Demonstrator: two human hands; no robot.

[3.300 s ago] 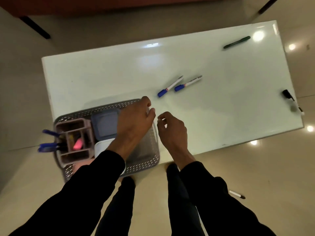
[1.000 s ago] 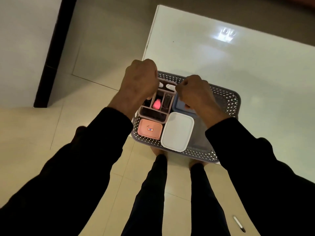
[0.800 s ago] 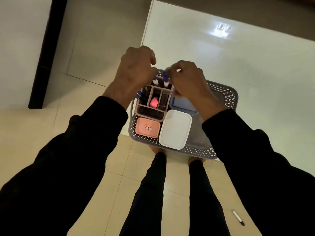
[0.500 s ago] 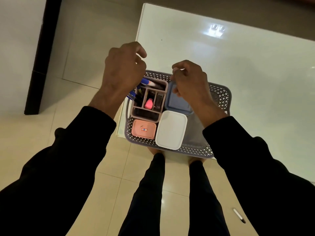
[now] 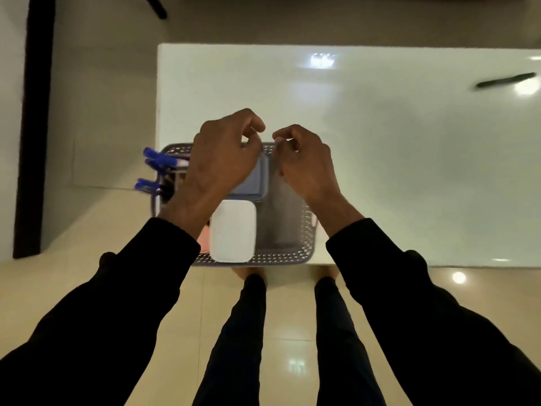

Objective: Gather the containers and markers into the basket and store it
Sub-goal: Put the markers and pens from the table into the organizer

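Glossy cream floor tiles (image 5: 102, 288) run beneath me, catching round ceiling-light glints, and a dark vertical strip (image 5: 33, 127) stands against the pale wall at my left. Ahead lies the white surface (image 5: 380, 171), shiny, with a bright light reflection near its far side and one dark marker (image 5: 505, 81), blurred, lying well apart toward the far right. At the surface's near left corner sits the grey perforated basket (image 5: 281, 256), its near rim reaching the surface's edge. Inside it I see a white lidded container (image 5: 232, 231) at the near side, a blue lidded container (image 5: 254, 180) behind it, and a sliver of a pink container (image 5: 204, 238) just left of the white one. Blue-capped markers (image 5: 158, 161) poke out past the basket's left rim. Both my hands hover over the basket's far rim, close together. My left hand (image 5: 222, 159) has its fingers curled, and my right hand (image 5: 304, 162) has its fingers curled inward too; whether either grip closes on anything I cannot tell. My black sleeves (image 5: 409, 303) and dark trouser legs fill the lower view.
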